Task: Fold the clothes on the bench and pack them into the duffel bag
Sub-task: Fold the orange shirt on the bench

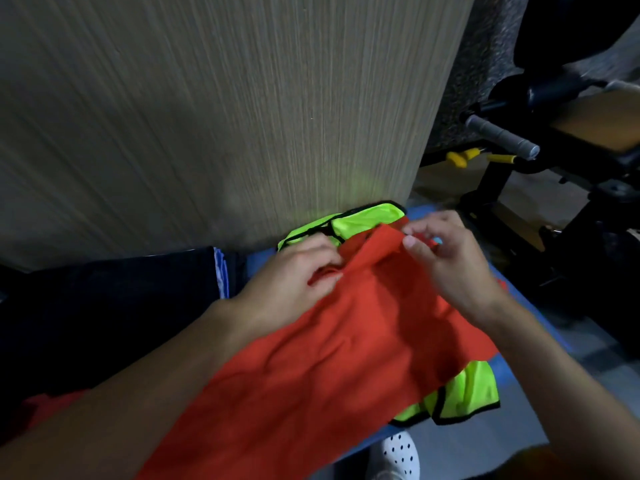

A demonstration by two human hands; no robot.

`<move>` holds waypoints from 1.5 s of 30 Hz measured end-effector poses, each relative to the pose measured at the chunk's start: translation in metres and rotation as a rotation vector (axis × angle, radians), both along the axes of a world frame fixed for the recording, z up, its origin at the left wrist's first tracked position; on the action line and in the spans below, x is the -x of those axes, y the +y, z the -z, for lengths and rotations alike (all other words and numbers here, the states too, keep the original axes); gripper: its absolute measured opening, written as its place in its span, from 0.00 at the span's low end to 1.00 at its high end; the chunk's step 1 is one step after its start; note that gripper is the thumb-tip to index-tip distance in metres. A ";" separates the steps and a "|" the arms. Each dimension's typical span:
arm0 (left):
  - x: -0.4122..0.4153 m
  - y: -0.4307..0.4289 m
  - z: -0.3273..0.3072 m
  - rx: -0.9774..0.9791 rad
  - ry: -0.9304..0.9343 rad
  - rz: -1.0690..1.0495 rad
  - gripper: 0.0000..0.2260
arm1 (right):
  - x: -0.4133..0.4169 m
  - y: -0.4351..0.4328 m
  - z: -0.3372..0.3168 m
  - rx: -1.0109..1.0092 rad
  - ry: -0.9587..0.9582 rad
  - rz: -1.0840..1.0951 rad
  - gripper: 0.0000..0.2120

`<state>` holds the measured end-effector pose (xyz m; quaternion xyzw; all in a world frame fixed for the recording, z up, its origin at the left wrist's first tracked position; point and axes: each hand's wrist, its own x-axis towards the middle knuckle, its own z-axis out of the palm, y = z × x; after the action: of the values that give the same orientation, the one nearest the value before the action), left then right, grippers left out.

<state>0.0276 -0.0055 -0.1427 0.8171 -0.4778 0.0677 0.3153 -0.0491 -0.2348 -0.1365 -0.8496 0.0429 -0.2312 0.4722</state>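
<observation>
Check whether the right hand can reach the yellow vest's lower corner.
Probably yes: a corner of the yellow vest lies uncovered below the red garment, though the right hand pinches that garment.

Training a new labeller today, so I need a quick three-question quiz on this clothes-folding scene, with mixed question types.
1. True or false: the left hand and the right hand both hold the orange garment.
2. Multiple choice: what lies beneath the orange garment? A) a neon yellow vest with black trim B) a white towel C) grey trousers
3. Fill in: the bench is ____ in colour.
Key: 1 true; 2 A; 3 blue.
</observation>
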 end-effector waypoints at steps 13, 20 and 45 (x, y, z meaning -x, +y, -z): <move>0.053 0.005 0.044 -0.310 -0.153 -0.161 0.21 | 0.046 0.019 0.048 -0.132 0.197 0.145 0.18; 0.049 0.010 0.047 -0.280 -0.249 -0.192 0.14 | 0.052 0.015 0.037 -0.093 0.153 0.253 0.21; 0.074 0.009 0.054 -0.222 -0.249 -0.073 0.10 | 0.068 0.006 0.055 0.514 0.415 0.409 0.10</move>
<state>-0.0466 0.0039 -0.1966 0.8492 -0.4875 0.1264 0.1589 -0.1175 -0.2291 -0.1920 -0.9429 0.2465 -0.1468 0.1692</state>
